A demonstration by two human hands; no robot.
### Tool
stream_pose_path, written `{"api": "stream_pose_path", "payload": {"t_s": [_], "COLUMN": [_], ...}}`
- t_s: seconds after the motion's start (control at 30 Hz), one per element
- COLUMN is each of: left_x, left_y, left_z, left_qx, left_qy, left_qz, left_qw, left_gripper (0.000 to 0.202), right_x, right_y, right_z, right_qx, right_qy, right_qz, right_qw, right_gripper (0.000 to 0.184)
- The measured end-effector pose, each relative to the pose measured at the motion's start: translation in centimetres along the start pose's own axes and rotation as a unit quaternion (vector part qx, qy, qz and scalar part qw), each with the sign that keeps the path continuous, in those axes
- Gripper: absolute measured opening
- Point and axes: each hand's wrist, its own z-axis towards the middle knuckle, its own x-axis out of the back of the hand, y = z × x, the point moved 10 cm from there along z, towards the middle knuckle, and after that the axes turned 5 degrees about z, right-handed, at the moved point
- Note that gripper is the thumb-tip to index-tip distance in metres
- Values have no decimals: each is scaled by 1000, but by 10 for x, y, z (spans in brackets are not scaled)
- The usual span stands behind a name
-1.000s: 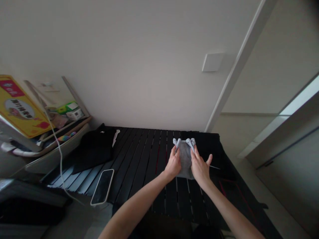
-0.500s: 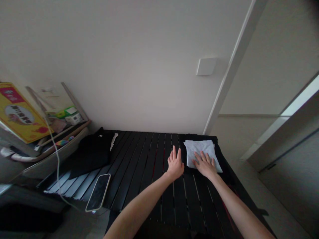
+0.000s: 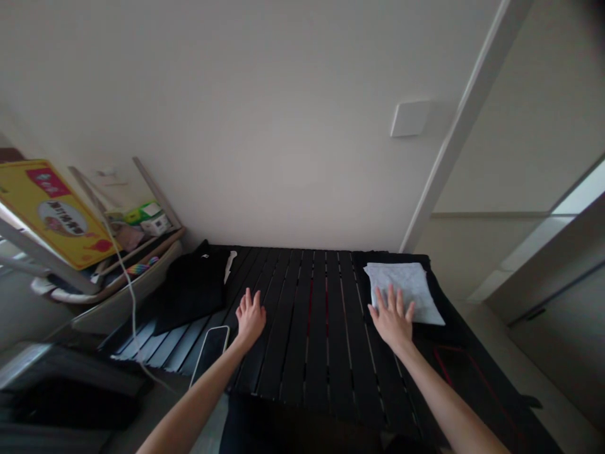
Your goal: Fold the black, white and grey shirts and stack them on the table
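Head view, looking down over both forearms at a black slatted worktop (image 3: 316,328). The right hand (image 3: 392,320) is open, palm down, fingers spread, with the fingertips resting on the near edge of a folded pale grey cloth (image 3: 405,290). Flat contact only, no grip. The cloth lies flat at the far right corner of the worktop, on top of a black fabric layer (image 3: 392,257). The left hand (image 3: 250,318) is open too, fingers spread and slightly curved, holding nothing, over the slats left of centre and well apart from the cloth. Can't tell if its palm touches the slats. Just left of it and nearer, a smartphone (image 3: 211,353) in a pale case lies with its dark screen up, its near end hidden behind the left forearm. At the far left of the worktop sits a black garment (image 3: 189,293) with a white strip (image 3: 230,265) beside it. Further left, a white cable (image 3: 130,296) hangs past a beige tray (image 3: 104,315) holding small boxes (image 3: 154,222), with a yellow printed board (image 3: 51,217) tilted above. A white wall plate (image 3: 410,118) sits on the wall, and a door frame (image 3: 466,126) runs up on the right.
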Motion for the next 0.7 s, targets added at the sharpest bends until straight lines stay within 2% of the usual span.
{"api": "stream_pose_path", "payload": {"t_s": [0.1, 0.2, 0.27, 0.33, 0.43, 0.53, 0.6, 0.7], "left_x": [8, 3, -7, -18, -22, -15, -7, 3], "left_y": [-64, -121, -149, -165, -167, -156, -139, -107], "left_z": [16, 26, 27, 28, 30, 29, 29, 31], "left_qx": [60, 119, 141, 134, 110, 127, 113, 57], "left_qy": [7, -28, -68, -98, -92, -56, -27, -2], "left_qz": [57, 103, 118, 125, 124, 107, 94, 73], "left_qw": [997, 987, 981, 978, 982, 985, 989, 996], "left_gripper": [46, 43, 44, 47, 51, 56, 59, 64], "right_x": [5, -4, -13, -21, -26, -25, -23, -22], "right_y": [-51, -91, -105, -108, -104, -103, -104, -111], "right_z": [-26, -46, -55, -59, -60, -62, -65, -70], "right_qx": [48, 82, 88, 80, 70, 68, 68, 81], "right_qy": [21, 5, -6, -9, -8, -5, -4, -12], "right_qz": [41, 79, 92, 97, 100, 99, 94, 87], "right_qw": [998, 994, 992, 992, 993, 993, 993, 993], "right_gripper": [57, 56, 56, 56, 56, 56, 57, 57]}}
